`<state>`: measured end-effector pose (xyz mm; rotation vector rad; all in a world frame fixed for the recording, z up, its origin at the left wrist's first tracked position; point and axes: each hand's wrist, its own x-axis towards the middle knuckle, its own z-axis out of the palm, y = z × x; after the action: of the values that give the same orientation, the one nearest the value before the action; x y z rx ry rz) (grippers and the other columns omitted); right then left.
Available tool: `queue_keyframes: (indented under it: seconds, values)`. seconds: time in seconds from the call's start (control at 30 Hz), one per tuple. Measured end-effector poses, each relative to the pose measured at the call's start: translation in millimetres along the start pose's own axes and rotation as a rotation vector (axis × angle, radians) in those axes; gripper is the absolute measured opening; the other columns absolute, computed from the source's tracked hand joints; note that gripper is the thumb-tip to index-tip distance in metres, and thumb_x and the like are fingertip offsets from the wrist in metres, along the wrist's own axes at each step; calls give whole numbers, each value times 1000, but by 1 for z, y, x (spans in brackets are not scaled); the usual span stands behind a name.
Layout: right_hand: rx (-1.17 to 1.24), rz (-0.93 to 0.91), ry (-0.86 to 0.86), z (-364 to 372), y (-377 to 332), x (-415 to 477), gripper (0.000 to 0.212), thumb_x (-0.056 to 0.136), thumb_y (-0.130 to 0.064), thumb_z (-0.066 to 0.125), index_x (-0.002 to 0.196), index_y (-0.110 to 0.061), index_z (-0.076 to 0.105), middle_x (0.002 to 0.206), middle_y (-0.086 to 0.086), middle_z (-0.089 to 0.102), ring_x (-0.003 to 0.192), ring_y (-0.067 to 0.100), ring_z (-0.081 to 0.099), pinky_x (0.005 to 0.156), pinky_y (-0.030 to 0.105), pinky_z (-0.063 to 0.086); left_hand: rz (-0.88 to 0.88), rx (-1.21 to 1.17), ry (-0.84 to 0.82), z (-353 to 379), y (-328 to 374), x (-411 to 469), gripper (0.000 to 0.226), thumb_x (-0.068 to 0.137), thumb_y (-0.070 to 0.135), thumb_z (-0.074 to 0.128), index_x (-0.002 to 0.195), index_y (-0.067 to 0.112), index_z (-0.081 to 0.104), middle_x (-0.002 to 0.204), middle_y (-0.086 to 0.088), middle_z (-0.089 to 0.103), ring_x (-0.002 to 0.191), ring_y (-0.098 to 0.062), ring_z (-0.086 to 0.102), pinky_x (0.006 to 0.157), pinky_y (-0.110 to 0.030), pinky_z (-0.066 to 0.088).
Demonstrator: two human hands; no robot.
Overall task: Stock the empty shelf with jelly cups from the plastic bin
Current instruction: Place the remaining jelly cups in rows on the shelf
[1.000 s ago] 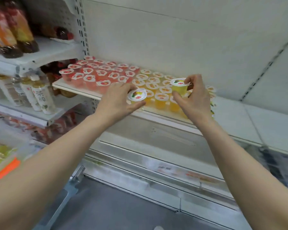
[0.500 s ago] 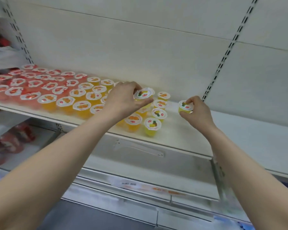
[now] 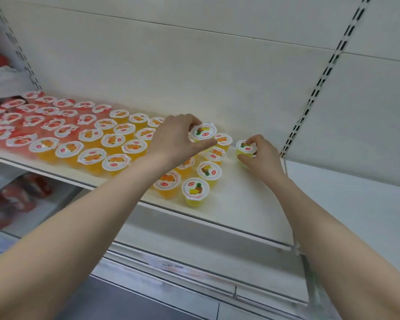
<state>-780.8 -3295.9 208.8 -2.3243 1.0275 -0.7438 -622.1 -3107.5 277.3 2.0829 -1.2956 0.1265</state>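
Note:
A white shelf [image 3: 247, 204] carries several rows of jelly cups: red ones [image 3: 21, 121] at the left, orange ones [image 3: 116, 137] in the middle, yellow pineapple ones [image 3: 195, 191] near the right end of the rows. My left hand [image 3: 176, 140] pinches a yellow jelly cup [image 3: 203, 132] by its rim, just above the back cups. My right hand [image 3: 261, 155] grips another yellow jelly cup [image 3: 245, 149] that sits on the shelf at the back, right of the rows. The plastic bin is out of view.
The shelf's white back wall [image 3: 194, 72] has a slotted upright [image 3: 321, 82] at the right. A neighbouring shelf panel [image 3: 356, 197] continues to the right. Red packaged goods [image 3: 14, 199] lie on a lower shelf at the left.
The view swung right and closer along the shelf. My right hand went from mid-air down to the back of the shelf with its cup. My left hand carried its cup over the back rows.

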Motion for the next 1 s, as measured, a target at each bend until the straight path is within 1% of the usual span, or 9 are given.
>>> queue_keyframes:
  seconds: [0.13,0.37,0.43,0.5,0.53,0.6,0.73,0.83,1.0]
  values:
    - [29,5,28,1,7,10,36,78,-23,75,109,-19,55,108,4,61,96,24,58,76,29,39,25,4,-6,9,5,7,58,74,68,65,113,25,61,105,8,64,102,-14,55,84,-35,49]
    - [33,-42,-16,-4,12,9,37,81,-21,72,112,-26,54,108,2,58,92,20,59,80,30,45,89,-31,-9,26,17,20,51,75,62,68,111,27,61,103,11,63,100,-13,53,82,-34,47]
    - [-18,-62,-73,-11,14,7,46,82,-16,68,123,-29,51,111,1,53,94,18,59,83,31,46,118,-41,-17,31,24,23,48,76,58,67,112,26,62,103,9,63,100,-14,52,81,-33,46]
    - [-60,-85,-102,-21,17,5,63,81,-13,64,136,-33,41,119,2,48,101,21,57,88,38,48,152,-48,-33,36,31,25,47,76,55,65,112,25,62,102,8,63,99,-16,52,82,-36,47]
    - [-81,-94,-94,-26,17,4,69,80,-11,62,141,-33,36,124,3,47,105,23,55,90,39,47,168,-44,-49,39,34,26,48,75,55,63,113,25,62,102,7,63,100,-17,52,83,-37,47]
    - [-133,-110,-46,-35,20,4,75,80,-5,57,146,-28,30,132,7,45,113,24,52,91,32,41,194,-7,-101,47,41,28,50,75,54,63,116,25,61,104,6,64,102,-18,52,84,-37,46]
    - [-208,-146,64,-44,24,3,78,79,0,52,150,-21,26,135,10,45,119,26,47,88,25,34,275,178,-172,67,50,29,53,76,57,64,115,22,63,104,2,67,100,-22,53,83,-35,44]
    - [-228,-178,82,-43,23,1,78,79,2,51,151,-17,24,136,12,44,120,28,46,90,29,36,310,297,-228,82,48,29,56,76,59,62,116,20,63,104,1,66,100,-23,51,85,-33,42]
    - [-302,-213,80,-45,20,1,78,80,1,50,152,-14,24,140,14,42,120,31,45,95,35,38,298,335,-265,94,46,28,55,77,62,57,111,19,64,98,0,67,102,-23,51,86,-35,44]
